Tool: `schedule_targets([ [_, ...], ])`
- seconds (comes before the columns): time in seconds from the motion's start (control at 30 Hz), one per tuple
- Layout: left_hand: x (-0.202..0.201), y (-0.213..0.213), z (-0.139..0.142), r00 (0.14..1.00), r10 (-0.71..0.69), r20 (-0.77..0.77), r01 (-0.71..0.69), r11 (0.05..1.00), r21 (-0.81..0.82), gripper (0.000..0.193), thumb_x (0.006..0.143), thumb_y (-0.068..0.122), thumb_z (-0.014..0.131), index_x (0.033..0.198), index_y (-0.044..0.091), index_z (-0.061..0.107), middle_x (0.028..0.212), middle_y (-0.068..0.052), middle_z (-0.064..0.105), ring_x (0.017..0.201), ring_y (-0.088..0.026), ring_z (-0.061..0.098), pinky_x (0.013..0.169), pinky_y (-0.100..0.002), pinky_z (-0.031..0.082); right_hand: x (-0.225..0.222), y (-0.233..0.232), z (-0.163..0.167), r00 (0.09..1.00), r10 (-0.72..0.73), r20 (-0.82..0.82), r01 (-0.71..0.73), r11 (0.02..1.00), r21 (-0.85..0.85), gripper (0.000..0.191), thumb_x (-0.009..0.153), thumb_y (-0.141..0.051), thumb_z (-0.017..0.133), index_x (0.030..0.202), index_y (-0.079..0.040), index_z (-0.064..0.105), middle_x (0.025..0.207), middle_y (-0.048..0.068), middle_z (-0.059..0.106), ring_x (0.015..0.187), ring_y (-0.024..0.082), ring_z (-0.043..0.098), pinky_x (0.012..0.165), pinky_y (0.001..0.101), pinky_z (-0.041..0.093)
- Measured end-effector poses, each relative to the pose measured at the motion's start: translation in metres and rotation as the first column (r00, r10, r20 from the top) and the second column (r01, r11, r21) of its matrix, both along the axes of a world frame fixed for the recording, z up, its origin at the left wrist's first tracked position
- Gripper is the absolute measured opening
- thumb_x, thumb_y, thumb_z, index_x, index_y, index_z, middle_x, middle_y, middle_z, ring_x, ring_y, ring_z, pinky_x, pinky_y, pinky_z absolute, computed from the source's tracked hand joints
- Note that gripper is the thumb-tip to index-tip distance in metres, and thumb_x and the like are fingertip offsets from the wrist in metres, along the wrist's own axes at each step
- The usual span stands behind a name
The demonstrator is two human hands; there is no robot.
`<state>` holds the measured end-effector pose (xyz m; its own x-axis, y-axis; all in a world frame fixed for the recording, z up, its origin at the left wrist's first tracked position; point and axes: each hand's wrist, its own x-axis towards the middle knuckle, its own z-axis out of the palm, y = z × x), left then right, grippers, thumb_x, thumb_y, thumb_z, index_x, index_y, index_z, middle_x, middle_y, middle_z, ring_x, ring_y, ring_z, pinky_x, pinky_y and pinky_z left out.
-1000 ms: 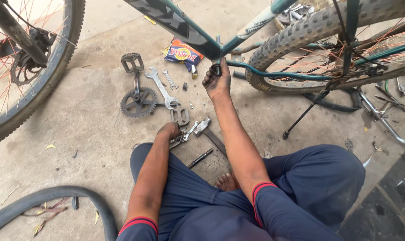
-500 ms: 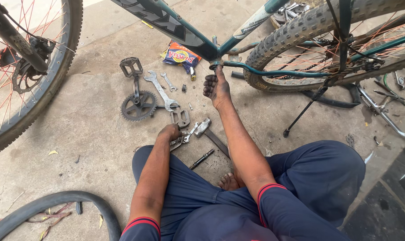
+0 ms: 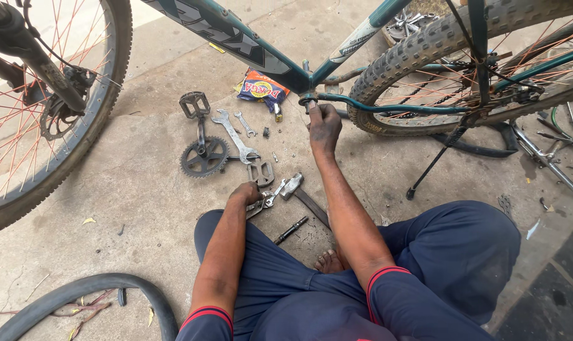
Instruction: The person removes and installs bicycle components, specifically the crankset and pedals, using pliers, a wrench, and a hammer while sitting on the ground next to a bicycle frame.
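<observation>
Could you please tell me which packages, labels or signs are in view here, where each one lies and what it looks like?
Packet: crumpled flat pouch on the concrete floor under the bicycle frame, beside the spanners; blue with orange, yellow and red print.
Frame decal: pale lettering along the dark teal down tube of the bicycle.
No signs or screens show.

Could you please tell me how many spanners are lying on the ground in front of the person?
2: a large spanner beside the chainring crank, and a small spanner just right of it. Others may be hidden among the scattered parts.
</observation>
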<state>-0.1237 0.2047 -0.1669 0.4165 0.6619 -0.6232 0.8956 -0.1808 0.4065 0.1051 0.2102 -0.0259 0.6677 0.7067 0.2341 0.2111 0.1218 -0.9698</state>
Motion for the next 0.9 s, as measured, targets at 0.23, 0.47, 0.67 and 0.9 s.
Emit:
schedule_targets([
  [0.23,-0.002,-0.002,0.005,1.000,0.018,-0.013,-0.018,1.000,-0.003,0.049,0.089,0.039,0.072,0.126,0.008,0.070,0.134,-0.016,0.067,0.124,-0.034,0.064,0.103,-0.044,0.052,0.003,-0.003,0.027,0.979,0.127,-0.157,-0.125,0.992,0.020,0.026,0.098,-0.026,0.068,0.083,-0.005,0.062,0.070,0.001,0.061,0.051,0.007,0.055,0.045,0.0232,0.047],
  [0.47,-0.003,-0.002,0.005,1.000,0.010,-0.028,-0.010,1.000,-0.009,0.045,0.090,0.037,0.071,0.125,0.008,0.072,0.133,-0.015,0.069,0.122,-0.033,0.066,0.102,-0.043,0.053,-0.009,-0.013,0.037,0.973,0.194,-0.129,-0.204,0.977,-0.066,0.024,0.097,-0.026,0.067,0.084,-0.007,0.061,0.072,0.001,0.060,0.055,0.006,0.058,0.047,0.0225,0.050],
  [0.67,-0.004,-0.002,0.005,0.999,-0.002,-0.034,0.002,1.000,-0.008,0.044,0.090,0.039,0.073,0.121,0.009,0.074,0.132,-0.014,0.069,0.121,-0.033,0.066,0.102,-0.043,0.053,-0.012,-0.017,0.043,0.962,0.246,-0.119,-0.254,0.966,-0.055,0.025,0.096,-0.025,0.068,0.083,-0.005,0.062,0.072,0.001,0.059,0.055,0.008,0.058,0.047,0.0237,0.049],
  [0.9,-0.005,-0.004,0.012,0.999,-0.029,-0.022,0.029,1.000,0.004,0.044,0.088,0.041,0.076,0.117,0.007,0.076,0.128,-0.016,0.071,0.119,-0.034,0.067,0.100,-0.043,0.054,-0.024,-0.027,0.037,0.934,0.347,-0.086,-0.357,0.890,-0.282,0.029,0.096,-0.030,0.070,0.085,-0.004,0.065,0.071,0.003,0.061,0.056,0.010,0.059,0.051,0.0258,0.049],
])
